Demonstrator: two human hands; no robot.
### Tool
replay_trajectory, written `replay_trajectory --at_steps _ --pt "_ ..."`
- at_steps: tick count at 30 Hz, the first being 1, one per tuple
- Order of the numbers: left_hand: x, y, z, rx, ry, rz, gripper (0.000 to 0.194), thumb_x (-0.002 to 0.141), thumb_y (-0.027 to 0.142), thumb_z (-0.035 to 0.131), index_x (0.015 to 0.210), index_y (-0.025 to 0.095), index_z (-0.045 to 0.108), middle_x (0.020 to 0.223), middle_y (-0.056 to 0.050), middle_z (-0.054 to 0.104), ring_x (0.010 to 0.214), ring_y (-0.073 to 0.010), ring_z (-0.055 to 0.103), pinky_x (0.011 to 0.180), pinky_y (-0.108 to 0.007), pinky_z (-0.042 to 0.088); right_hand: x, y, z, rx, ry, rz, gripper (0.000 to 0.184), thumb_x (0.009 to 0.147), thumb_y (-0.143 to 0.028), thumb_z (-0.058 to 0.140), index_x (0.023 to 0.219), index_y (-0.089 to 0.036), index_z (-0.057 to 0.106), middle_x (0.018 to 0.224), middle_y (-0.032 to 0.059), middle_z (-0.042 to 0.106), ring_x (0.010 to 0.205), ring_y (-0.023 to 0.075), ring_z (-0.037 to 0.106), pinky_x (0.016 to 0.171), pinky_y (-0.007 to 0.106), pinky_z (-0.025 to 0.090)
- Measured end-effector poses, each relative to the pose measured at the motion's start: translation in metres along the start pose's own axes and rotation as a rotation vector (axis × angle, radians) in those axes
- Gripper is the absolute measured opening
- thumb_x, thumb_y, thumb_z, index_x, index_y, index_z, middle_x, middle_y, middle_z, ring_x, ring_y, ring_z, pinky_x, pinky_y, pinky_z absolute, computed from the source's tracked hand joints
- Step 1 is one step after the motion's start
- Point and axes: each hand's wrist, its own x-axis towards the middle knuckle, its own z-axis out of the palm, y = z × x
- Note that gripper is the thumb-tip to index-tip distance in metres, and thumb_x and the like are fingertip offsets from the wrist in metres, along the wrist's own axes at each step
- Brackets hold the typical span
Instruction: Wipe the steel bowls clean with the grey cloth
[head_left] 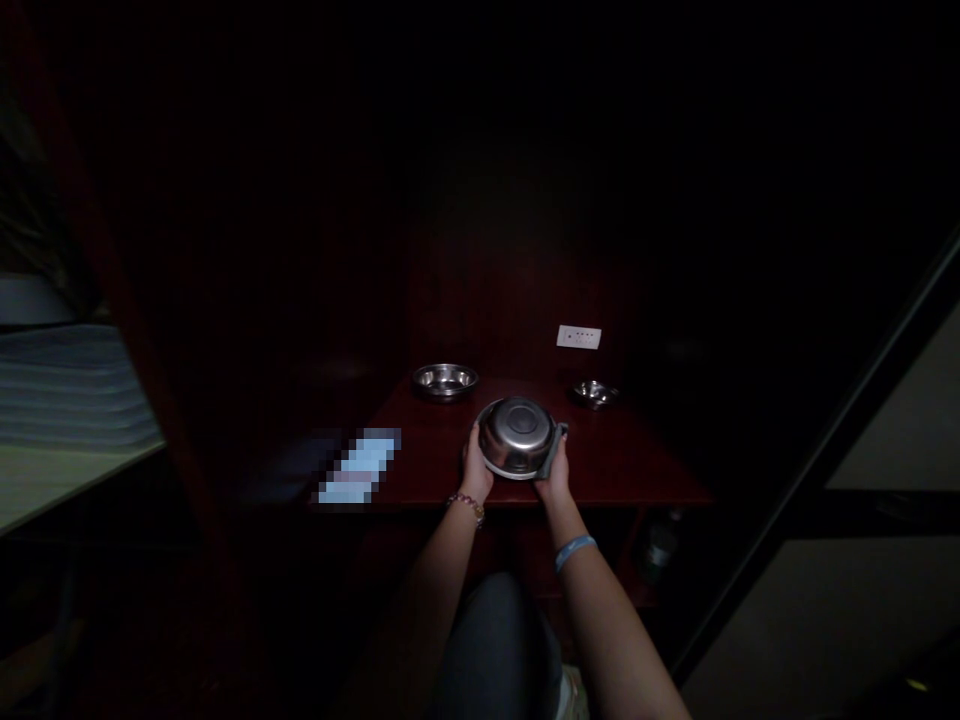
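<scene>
A shiny metal bowl (517, 430) is held bottom-up in front of me, over the near part of a dark red shelf (420, 475). My left hand (475, 468) grips its rim from the left. On the other side my right hand (556, 468) holds the rim with a grey cloth (553, 452) between palm and metal. Whether the bowl touches the shelf I cannot tell. Farther back on the left sits a wide metal bowl (445, 380), right side up. A smaller metal bowl (596, 393) stands at the back right.
A blurred, bright rectangular patch (360, 467) lies at the shelf's left. A white socket plate (578, 337) is on the back wall. Below the shelf at right stands a bottle (660, 550). Stacked pale trays (67, 385) rest at far left; a dark frame edge (817, 440) slants along the right.
</scene>
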Motion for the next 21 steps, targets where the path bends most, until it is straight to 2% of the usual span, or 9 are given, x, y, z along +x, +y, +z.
replay_trajectory --at_steps 4,9,15,21 --pt "-0.005 -0.001 0.004 0.025 0.016 0.053 0.027 0.087 0.036 0.068 0.105 0.017 0.073 0.122 -0.010 0.074 0.129 -0.0238 0.060 0.116 -0.040 0.040 0.002 0.000 -0.003 0.036 0.029 0.001 0.048 0.101 -0.050 0.034 0.106 -0.022 0.073 0.103 0.0022 0.081 0.101 0.0160 0.075 0.104 0.037 0.053" --pt "-0.010 0.001 0.008 0.076 0.011 -0.003 0.022 0.085 0.031 0.073 0.102 0.017 0.073 0.117 -0.010 0.075 0.128 -0.0248 0.061 0.116 -0.039 0.041 0.006 0.002 -0.007 -0.008 0.020 0.006 0.054 0.101 -0.054 0.029 0.107 -0.023 0.072 0.104 0.0023 0.080 0.100 0.0168 0.075 0.105 0.040 0.053" --pt "-0.012 0.003 0.009 0.085 -0.008 0.025 0.026 0.086 0.033 0.074 0.107 0.018 0.073 0.125 -0.010 0.072 0.127 -0.0243 0.062 0.115 -0.039 0.041 0.005 0.003 -0.006 -0.013 0.008 0.025 0.050 0.102 -0.053 0.033 0.108 -0.022 0.072 0.103 0.0027 0.080 0.102 0.0171 0.074 0.104 0.040 0.053" --pt "-0.008 0.003 0.007 0.049 0.021 0.029 0.031 0.086 0.038 0.074 0.111 0.019 0.072 0.127 -0.010 0.072 0.129 -0.0237 0.060 0.116 -0.040 0.041 0.002 0.002 -0.001 -0.023 -0.016 0.050 0.049 0.100 -0.053 0.040 0.109 -0.017 0.072 0.101 0.0057 0.081 0.102 0.0189 0.074 0.102 0.040 0.054"
